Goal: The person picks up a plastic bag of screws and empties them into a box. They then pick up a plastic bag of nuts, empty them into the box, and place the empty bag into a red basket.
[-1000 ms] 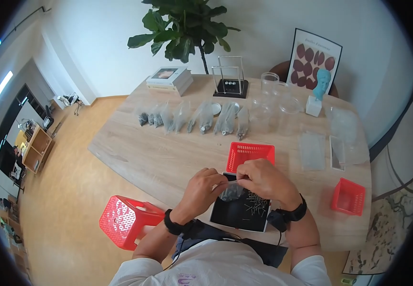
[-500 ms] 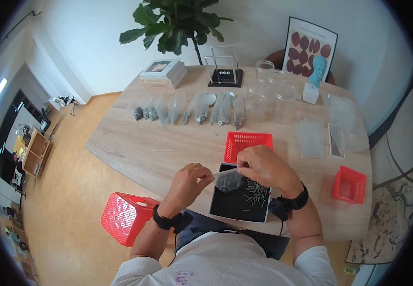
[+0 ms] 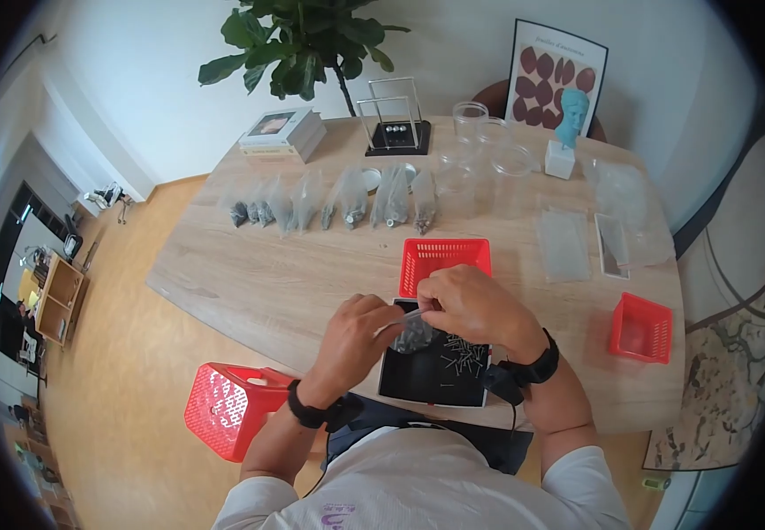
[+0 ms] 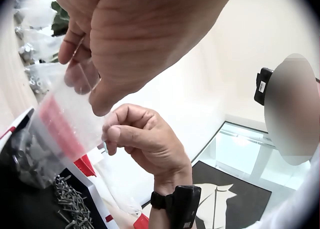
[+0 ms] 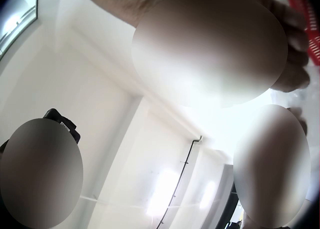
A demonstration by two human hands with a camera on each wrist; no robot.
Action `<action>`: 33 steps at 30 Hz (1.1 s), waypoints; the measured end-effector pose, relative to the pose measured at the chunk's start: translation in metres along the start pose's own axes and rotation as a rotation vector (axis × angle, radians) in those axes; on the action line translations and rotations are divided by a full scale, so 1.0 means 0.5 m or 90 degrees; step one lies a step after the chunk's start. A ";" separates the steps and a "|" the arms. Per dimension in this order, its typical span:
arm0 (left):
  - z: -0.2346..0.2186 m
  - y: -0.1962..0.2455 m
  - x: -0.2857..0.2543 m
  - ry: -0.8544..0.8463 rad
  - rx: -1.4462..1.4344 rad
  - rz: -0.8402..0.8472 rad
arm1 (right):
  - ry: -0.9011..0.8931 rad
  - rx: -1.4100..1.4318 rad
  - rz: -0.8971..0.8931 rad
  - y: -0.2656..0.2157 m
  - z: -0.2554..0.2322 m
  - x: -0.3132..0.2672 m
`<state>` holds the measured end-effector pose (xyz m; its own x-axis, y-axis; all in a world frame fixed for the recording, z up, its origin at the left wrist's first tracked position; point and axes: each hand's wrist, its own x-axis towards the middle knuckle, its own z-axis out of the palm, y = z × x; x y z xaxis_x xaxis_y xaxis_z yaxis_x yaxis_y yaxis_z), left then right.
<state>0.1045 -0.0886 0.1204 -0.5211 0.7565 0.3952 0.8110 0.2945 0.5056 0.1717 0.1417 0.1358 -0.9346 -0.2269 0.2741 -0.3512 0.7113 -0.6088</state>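
Between my two hands hangs a clear zip bag with several grey metal pieces in its lower end. My left hand pinches one end of the bag's top edge between thumb and fingers. At the other end of that edge, the thumb and fingertips of my right hand pinch it. Below lies a shallow black tray with a white rim, partly covered by the hands and the bag. A pile of loose screws lies on the tray's right side.
A red basket stands just beyond the tray, another red basket at the right. Several filled bags stand in a row across the table. Flat bags and clear containers are farther back. A red stool stands at the left.
My hands first drew apart along the bag's top edge, the left moving leftward, then came closer together again. The bag stays over the tray. The head view has shifted a little.
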 end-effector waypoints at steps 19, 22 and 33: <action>0.039 0.004 0.020 0.028 0.032 0.027 | -0.038 0.038 0.074 -0.009 -0.016 0.000; 0.035 0.001 0.015 0.038 0.030 0.018 | 0.020 0.033 -0.010 0.004 -0.014 0.002; 0.022 -0.013 -0.011 0.053 0.006 -0.042 | -0.015 0.050 0.019 -0.006 -0.002 0.011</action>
<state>0.1052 -0.0883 0.1067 -0.5937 0.6843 0.4233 0.7762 0.3483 0.5256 0.1677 0.1392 0.1398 -0.9455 -0.2220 0.2382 -0.3254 0.6638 -0.6734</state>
